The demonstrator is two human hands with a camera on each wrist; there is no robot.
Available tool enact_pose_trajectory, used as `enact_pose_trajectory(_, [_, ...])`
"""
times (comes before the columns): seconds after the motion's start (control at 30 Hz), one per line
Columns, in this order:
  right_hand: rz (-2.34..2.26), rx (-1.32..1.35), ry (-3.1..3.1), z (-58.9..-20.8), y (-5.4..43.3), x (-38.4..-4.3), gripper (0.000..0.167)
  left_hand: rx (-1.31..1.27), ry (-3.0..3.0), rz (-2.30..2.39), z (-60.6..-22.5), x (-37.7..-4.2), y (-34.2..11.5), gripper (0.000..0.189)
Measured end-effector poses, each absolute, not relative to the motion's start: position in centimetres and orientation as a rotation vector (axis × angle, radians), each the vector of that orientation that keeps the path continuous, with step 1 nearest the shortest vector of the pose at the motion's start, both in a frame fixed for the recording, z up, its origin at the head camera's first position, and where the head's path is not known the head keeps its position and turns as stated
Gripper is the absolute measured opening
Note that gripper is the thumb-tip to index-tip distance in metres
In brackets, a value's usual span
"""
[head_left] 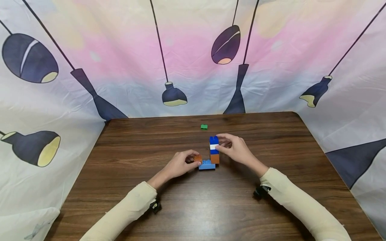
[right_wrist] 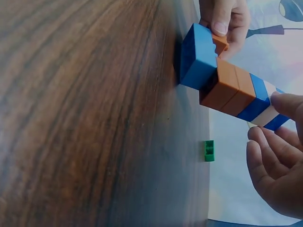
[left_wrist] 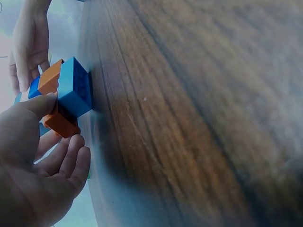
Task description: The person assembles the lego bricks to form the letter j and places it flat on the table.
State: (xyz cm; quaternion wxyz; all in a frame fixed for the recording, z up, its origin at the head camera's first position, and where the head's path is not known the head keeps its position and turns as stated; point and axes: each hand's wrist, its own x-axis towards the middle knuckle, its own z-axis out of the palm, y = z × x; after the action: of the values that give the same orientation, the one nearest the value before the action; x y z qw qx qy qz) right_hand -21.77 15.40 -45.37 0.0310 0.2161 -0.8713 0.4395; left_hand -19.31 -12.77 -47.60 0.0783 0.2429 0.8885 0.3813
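Observation:
A long light blue brick forms the base of a brick build. On its right end rises a column: orange bricks, then a blue brick, a white brick and another blue brick on top. My right hand grips the column's upper part, thumb at the white brick. With thumb and fingers, my left hand pinches a separate orange brick at the base's left end; whether it is fully seated cannot be told. The base's underside shows in both wrist views, just off the table.
A small green brick lies near the back edge of the brown wooden table. Behind the table and along its sides hangs a cloth printed with lamps. Dark devices sit at both wrists.

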Motion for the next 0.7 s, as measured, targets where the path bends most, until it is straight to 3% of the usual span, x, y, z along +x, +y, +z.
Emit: enact_pose_trajectory(0.7, [1.351,0.632,-2.743,-46.1,15.3,-23.8,0.046,0.713,2.677,1.227,-48.2,-19.9,-12.6,0.026])
